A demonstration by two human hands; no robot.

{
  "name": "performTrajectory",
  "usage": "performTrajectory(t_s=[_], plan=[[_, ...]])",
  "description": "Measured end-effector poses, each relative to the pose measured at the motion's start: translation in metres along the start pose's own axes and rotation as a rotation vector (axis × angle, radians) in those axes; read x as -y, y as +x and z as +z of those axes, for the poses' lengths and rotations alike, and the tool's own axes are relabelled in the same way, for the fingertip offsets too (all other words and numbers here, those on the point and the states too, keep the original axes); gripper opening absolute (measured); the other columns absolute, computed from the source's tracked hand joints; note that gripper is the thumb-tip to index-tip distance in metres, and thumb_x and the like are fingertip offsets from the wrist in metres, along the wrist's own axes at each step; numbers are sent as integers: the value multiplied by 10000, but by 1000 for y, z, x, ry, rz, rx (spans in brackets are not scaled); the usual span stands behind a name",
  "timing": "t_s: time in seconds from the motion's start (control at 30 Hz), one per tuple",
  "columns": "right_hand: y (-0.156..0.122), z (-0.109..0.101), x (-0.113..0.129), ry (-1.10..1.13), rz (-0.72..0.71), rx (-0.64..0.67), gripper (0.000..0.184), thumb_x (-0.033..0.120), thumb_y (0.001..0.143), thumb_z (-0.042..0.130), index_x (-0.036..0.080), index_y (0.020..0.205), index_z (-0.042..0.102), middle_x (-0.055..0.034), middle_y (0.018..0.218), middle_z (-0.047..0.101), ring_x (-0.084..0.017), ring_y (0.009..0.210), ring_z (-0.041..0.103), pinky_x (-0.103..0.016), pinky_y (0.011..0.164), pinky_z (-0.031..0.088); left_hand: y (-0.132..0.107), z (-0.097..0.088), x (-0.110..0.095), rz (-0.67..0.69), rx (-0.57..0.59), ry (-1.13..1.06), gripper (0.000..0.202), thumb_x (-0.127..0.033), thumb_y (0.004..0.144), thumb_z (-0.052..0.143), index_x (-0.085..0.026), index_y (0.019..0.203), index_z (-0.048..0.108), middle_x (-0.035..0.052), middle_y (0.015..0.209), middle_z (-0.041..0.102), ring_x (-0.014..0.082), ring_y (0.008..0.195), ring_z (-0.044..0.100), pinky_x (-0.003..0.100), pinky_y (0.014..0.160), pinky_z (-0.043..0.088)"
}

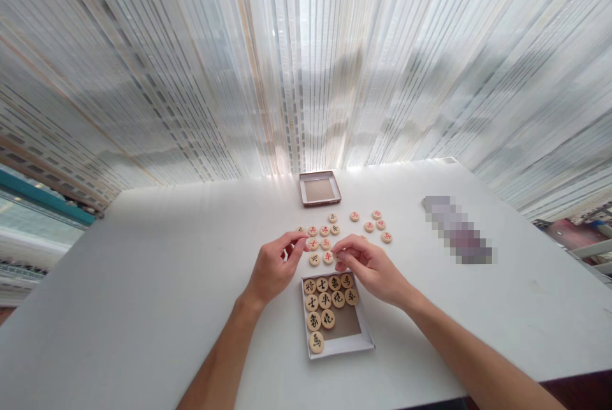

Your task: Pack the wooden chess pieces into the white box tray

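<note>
Several round wooden Chinese chess pieces (327,257) with red or black characters lie face up beyond an open box tray (367,333). Black-marked pieces (325,300) sit in rows inside the tray, filling its far and left parts. My left hand (280,263) is left of the loose pieces, thumb and forefinger pinched beside a red-marked piece (313,244). Just past the tray's far edge, my right hand (368,264) has its fingers curled together over the loose pieces' right side. Whether either pinch holds a piece is hidden. Some pieces are partly covered by the hands.
The box lid (320,190), lying hollow side up, is at the back of the white table (182,257). Off to the right lies a blurred-out flat object (459,231). A striped sheer curtain (287,65) hangs along the table's far edge.
</note>
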State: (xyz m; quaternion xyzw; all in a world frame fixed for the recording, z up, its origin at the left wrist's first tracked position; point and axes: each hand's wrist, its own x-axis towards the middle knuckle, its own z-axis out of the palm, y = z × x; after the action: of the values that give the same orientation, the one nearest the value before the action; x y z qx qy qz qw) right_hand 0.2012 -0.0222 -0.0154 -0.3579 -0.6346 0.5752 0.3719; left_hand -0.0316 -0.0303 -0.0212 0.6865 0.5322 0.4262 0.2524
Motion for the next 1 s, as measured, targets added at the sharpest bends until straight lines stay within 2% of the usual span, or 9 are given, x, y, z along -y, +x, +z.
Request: performTrajectory(t_s=[0.2,0.4,0.5,0.87,1.0], plan=[[1,-1,-1,-46,-24,-7,190,359,985,550,211,1065,639,-44,945,656,-168,806,697,-347,795,591,0,0,0,33,35,97,186,-320,975,554,-210,1032,694,-17,784,751,89,558,539,200,585,439],[0,-1,2,-32,-3,17,154,326,972,581,211,1070,609,-32,923,658,-169,835,695,-340,814,573,-2,-4,-2,84,137,206,198,-361,951,589,-222,885,713,-27,777,725,95,565,494,220,601,420],[0,-1,0,-15,24,42,142,310,952,617,214,1050,583,-6,839,647,-167,829,691,-320,793,557,-3,-3,-2,97,195,223,193,-373,923,632,-225,831,714,-37,777,725,92,568,493,224,597,408],[-2,-1,5,-32,5,141,83,230,892,669,199,890,593,2,925,564,-134,796,670,-268,712,534,-3,-7,-1,39,330,213,256,-479,834,724,-228,788,744,-29,770,733,99,592,549,220,561,383],[-2,-3,12,-130,19,165,73,245,890,675,191,877,627,4,899,558,-121,731,666,-253,663,515,-4,-7,2,17,351,212,245,-474,806,753,-230,786,741,-35,772,734,101,613,571,217,570,386]])
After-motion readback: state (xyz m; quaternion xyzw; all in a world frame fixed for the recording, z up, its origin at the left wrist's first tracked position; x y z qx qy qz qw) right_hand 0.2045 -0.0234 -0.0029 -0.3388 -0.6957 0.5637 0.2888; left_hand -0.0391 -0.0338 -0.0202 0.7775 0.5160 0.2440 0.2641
